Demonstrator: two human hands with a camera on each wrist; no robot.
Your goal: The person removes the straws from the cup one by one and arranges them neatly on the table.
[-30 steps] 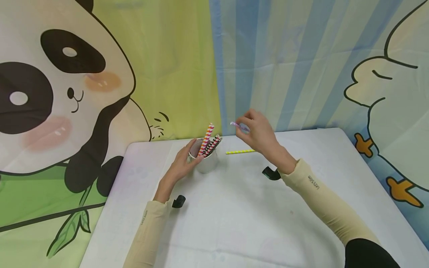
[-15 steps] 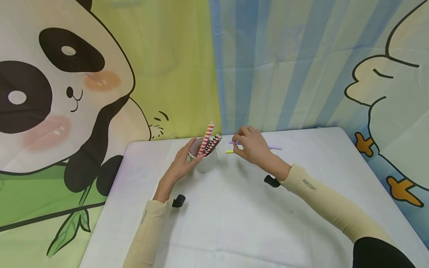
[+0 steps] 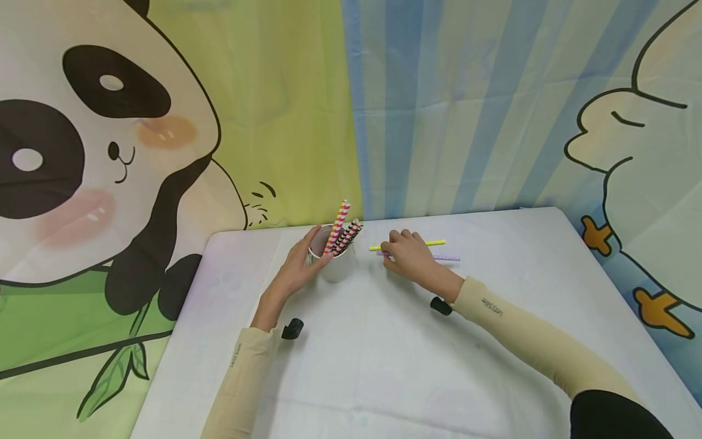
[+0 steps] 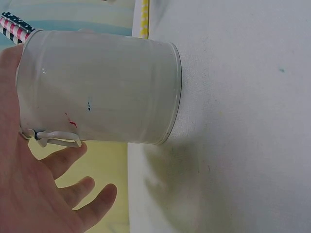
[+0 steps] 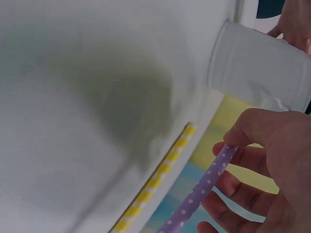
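My left hand holds the rim of a small white pail, its thumb at the near side. In the left wrist view the pail stands upright on the table, and several fingers spread below its handle lug. Orange-and-pink striped straws and black-patterned straws lean inside the pail. To the right, my right hand pinches a purple straw with white dots between thumb and forefinger, low over the table. A yellow patterned straw lies just behind it.
A white cloth covers the table. Behind its far edge hangs a printed curtain with a panda at left and a white figure at right. Black wrist cameras sit at both wrists.
My right hand has come down and toward me with the purple straw, which has swung to lie nearly parallel, now on the near side of the yellow straw. My left hand stays on the pail.
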